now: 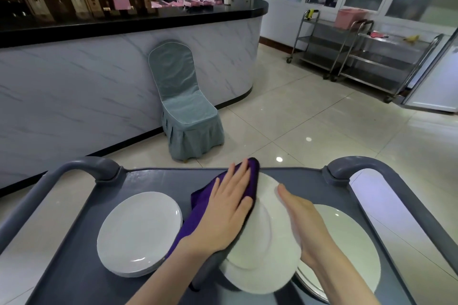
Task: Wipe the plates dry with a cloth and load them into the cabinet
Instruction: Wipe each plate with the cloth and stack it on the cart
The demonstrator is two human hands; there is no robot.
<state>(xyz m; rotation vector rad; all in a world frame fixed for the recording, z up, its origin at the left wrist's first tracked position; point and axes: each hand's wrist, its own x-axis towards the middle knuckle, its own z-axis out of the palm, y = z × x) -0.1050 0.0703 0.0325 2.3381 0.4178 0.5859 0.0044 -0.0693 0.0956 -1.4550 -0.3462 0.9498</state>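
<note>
Plate [267, 242]: round, glossy white, tilted on edge over grey plastic cart tray [158, 181], btwn both hands.
Cloth [203, 203]: purple, soft, 1 pc, against plate's L face.
L hand [230, 208]: flat, fingers straight, pressing cloth.
R hand [297, 220]: flat, fingers straight, against plate's other side.
Stacks: 2 on tray, L stack [138, 233] and R stack [347, 242].

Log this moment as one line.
step: wiping | left hand: presses purple cloth on tilted plate | right hand: flat against plate's other face | cart: plate stack left, large plate right
</note>
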